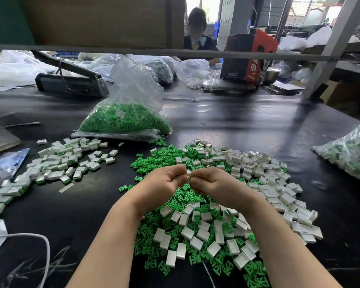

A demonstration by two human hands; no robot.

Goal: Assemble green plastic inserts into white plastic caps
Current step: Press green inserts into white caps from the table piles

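We hold our two hands close together over the middle of the black tabletop [227,113]. The left hand [164,182] and the right hand [211,182] are both curled up tight, with the fingertips meeting. Between them we pinch a small piece [188,176]. We see a bit of white and a bit of green there, so it looks like a cap with an insert going in. The grip of each hand is narrow and holds that one small piece. We cannot tell how far in the insert is, since the fingers hide it.

We hold it up above the heap so both hands can push from two sides.

Under our hands lies a big mixed heap. The green inserts [154,161] are more to the left and the white caps [279,196] more to the right. They are near, so we can grab the next ones fast.

Far left on the tabletop is a pile of done pieces [67,165], kept apart from the loose ones. A bag of inserts [125,119] sits behind the heap for later.
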